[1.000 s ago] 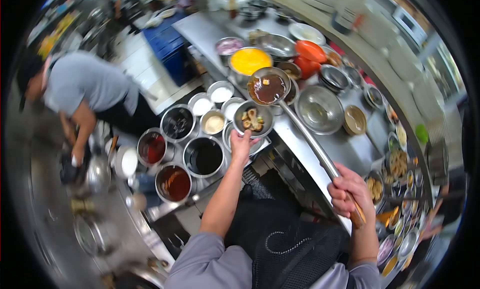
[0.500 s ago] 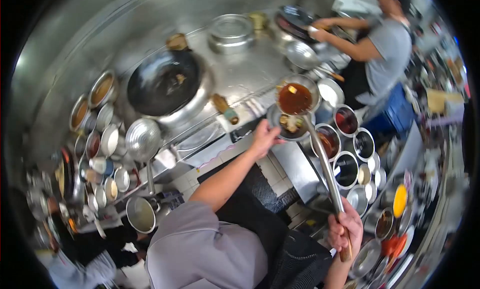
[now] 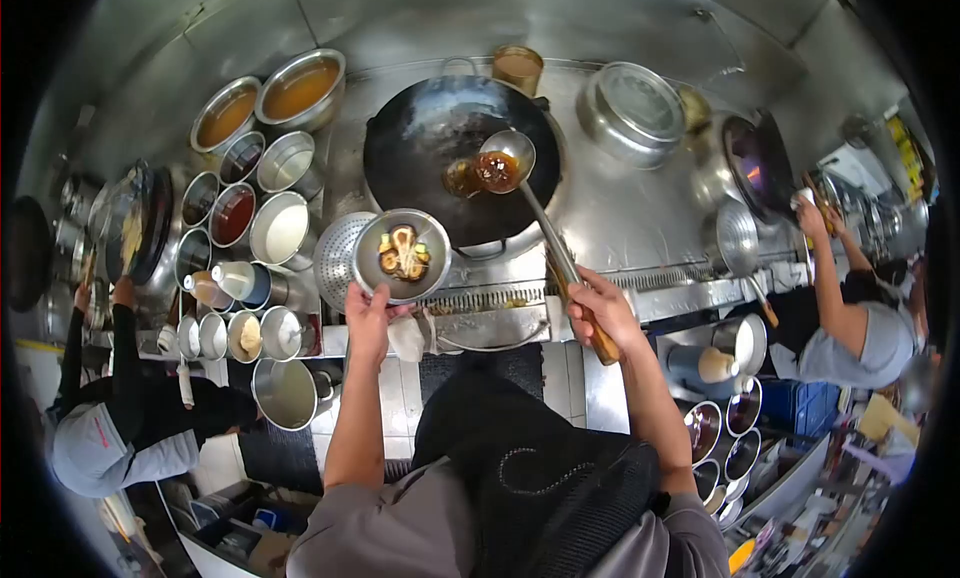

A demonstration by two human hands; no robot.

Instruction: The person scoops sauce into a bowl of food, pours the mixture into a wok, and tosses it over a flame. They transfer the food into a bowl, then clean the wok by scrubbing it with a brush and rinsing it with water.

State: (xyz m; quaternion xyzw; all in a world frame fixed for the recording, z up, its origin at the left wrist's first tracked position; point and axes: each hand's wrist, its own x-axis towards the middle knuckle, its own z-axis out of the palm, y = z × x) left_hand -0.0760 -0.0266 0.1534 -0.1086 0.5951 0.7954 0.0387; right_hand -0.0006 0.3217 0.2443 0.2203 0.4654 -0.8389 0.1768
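Note:
My left hand (image 3: 367, 318) grips the near rim of a small steel bowl (image 3: 402, 256) holding mushrooms and bits of food, just in front of the wok's left edge. My right hand (image 3: 596, 312) is closed on the wooden handle of a long ladle (image 3: 500, 162). The ladle's cup is full of brown sauce and tilted over the black wok (image 3: 455, 156), where brown liquid is pooling.
Steel sauce and seasoning pots (image 3: 250, 168) stand left of the wok, a lidded pot (image 3: 630, 103) to its right. A perforated strainer (image 3: 337, 258) lies beside the bowl. One person (image 3: 110, 418) works at my left, another (image 3: 850, 318) at my right.
I have turned from the seasoning counter round to the stove. Bowl and ladle came along, and the ladle now tips its sauce into the wok.

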